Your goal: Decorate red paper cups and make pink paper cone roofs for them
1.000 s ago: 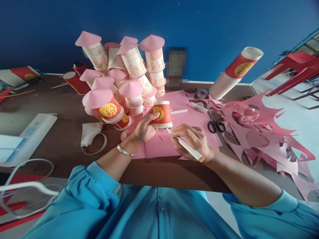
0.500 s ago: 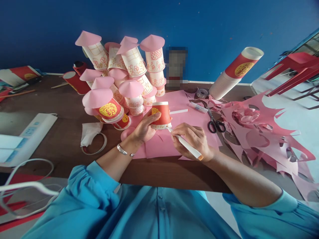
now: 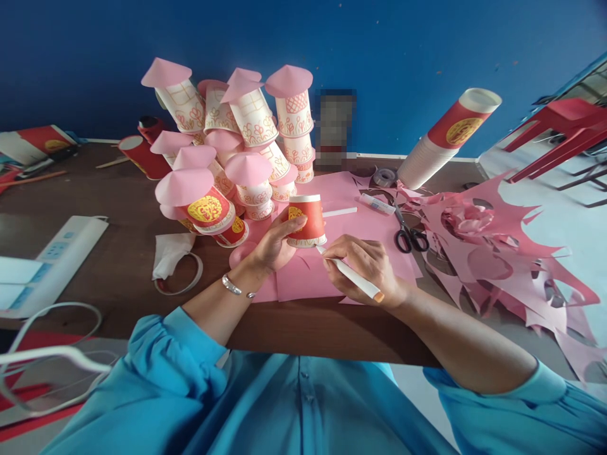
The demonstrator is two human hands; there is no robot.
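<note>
"What does the left hand (image 3: pixel 275 243) have?"
"Its fingers are clamped on the red cup (image 3: pixel 311 218) just to their right, long axis near upright, above pink paper (image 3: pixel 303 284)."
"Then the marker (image 3: pixel 355 278)?"
"Pinched in fingers of the right hand (image 3: pixel 367 260), tip up-left by the cup's lower edge; whether touching, I can't tell."

Red plastic stool (image 3: pixel 564 117) seen, upper right. Black-handled scissors (image 3: pixel 408 230) laid right of centre; tape roll (image 3: pixel 383 182) noted above them.

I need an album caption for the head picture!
Left hand holds a red cup, right hand a pen, near pink-roofed towers.
</note>
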